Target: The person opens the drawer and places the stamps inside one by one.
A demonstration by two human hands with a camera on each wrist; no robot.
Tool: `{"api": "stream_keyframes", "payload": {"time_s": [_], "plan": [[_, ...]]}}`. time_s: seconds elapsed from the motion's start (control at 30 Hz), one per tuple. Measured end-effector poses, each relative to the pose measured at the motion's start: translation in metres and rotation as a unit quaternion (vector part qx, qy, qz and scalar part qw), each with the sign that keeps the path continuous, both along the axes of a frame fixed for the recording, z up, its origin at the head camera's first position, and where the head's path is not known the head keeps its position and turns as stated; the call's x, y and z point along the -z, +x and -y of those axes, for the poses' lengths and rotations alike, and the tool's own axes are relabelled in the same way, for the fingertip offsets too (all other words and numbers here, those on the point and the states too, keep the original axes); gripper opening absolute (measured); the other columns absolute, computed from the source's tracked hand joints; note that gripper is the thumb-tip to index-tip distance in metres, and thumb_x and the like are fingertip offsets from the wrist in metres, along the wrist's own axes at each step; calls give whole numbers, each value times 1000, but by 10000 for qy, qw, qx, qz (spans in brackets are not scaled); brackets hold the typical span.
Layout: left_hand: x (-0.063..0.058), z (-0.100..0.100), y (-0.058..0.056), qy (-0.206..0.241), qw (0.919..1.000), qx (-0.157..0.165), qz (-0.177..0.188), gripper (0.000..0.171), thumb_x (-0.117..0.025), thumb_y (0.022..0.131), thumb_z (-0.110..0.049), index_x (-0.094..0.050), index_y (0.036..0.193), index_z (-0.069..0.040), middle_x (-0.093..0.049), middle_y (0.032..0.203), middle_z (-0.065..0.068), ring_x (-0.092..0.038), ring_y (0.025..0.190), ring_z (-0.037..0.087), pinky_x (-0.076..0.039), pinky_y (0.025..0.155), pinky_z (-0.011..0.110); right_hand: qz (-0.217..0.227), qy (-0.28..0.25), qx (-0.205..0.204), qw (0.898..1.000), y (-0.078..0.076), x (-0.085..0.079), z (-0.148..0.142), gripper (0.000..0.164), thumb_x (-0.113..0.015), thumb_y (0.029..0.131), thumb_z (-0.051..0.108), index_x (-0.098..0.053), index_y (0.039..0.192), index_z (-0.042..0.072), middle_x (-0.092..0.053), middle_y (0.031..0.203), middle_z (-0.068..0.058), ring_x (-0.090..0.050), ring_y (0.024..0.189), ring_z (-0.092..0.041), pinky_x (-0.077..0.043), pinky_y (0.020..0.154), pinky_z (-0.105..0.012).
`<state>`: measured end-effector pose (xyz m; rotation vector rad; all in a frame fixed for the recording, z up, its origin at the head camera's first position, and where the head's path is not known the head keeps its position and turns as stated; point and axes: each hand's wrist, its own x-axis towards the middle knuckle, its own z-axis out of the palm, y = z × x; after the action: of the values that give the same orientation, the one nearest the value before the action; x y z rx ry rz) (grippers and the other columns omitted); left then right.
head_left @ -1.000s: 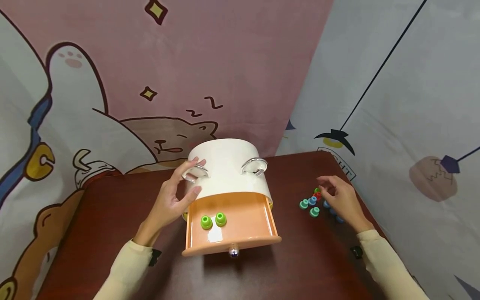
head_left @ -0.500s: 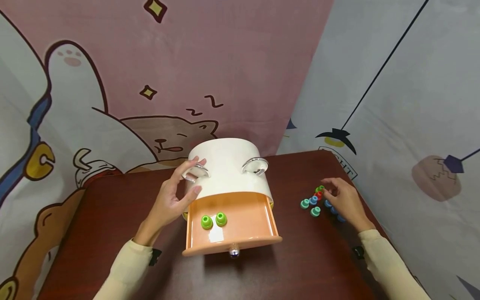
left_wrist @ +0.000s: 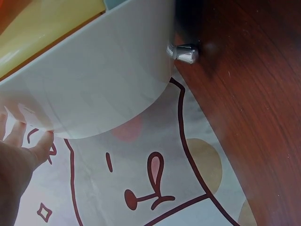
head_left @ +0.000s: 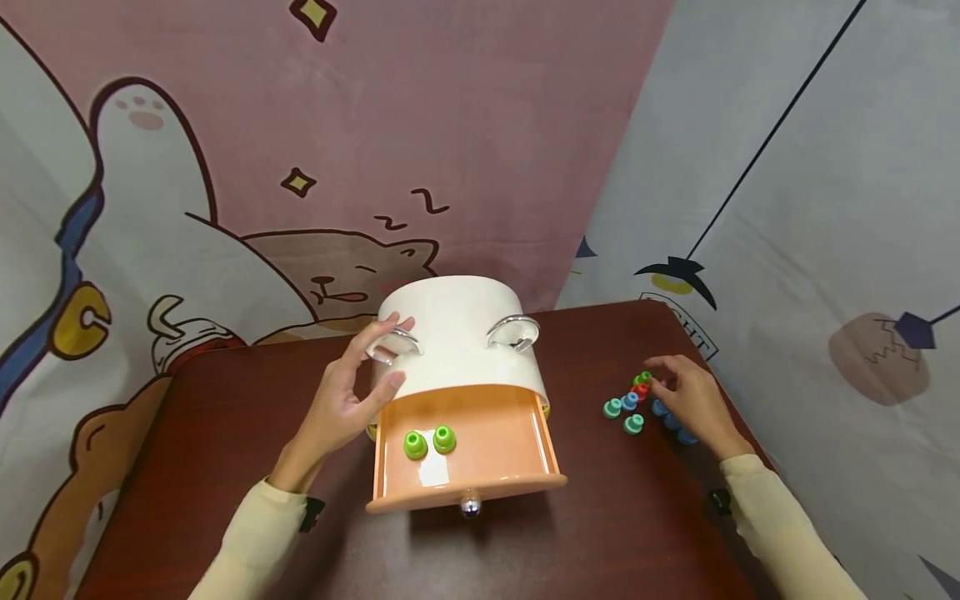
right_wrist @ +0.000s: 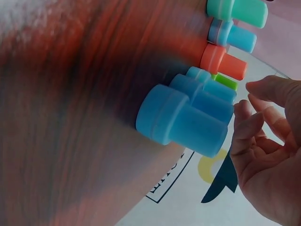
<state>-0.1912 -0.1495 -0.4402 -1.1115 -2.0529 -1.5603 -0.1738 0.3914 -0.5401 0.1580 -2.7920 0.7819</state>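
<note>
My left hand (head_left: 341,392) rests on the left side of a white drawer box (head_left: 457,333), fingers by its left silver ring (head_left: 392,343) and thumb against the front. In the left wrist view, the fingertips of that hand (left_wrist: 23,160) touch the white wall (left_wrist: 103,84). An orange drawer (head_left: 487,450) is pulled out with two green stepped pegs (head_left: 444,439) inside. On the right, my right hand (head_left: 693,404) hovers with bent fingers beside a green peg (head_left: 645,377) and a red peg (head_left: 640,391). In the right wrist view nothing shows between its fingers (right_wrist: 249,127).
Teal pegs (head_left: 633,424) and several blue pegs (head_left: 672,420) stand around the right hand on the dark wooden table (head_left: 600,533). The drawer's silver knob (head_left: 470,507) sticks out toward me. Printed cloth (head_left: 487,150) hangs behind the table.
The right hand has shifted slightly to the right, and more of the green peg shows beside it. The left hand and the drawer box have stayed put.
</note>
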Motion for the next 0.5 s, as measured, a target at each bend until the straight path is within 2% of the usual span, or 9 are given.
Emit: {"api": "stream_keyframes", "payload": {"time_s": [0.2, 0.5], "plan": [[0, 0, 0, -15, 10000, -23, 19, 64, -69, 97, -2, -47, 157, 3, -62, 154, 16, -60, 139, 27, -43, 115, 39, 106, 24, -131, 9999, -3, 0, -1, 30, -84, 93, 0, -76, 123, 2, -70, 115, -20, -65, 86, -28, -54, 74, -46], [1, 0, 0, -17, 10000, -43, 36, 65, -69, 96, -2, -47, 157, 2, -62, 154, 16, -58, 142, 28, -42, 116, 37, 171, 91, -110, 9998, -5, 6, -4, 27, -84, 94, 0, -77, 120, 3, -73, 108, -15, -61, 79, -22, -52, 68, -39]]}}
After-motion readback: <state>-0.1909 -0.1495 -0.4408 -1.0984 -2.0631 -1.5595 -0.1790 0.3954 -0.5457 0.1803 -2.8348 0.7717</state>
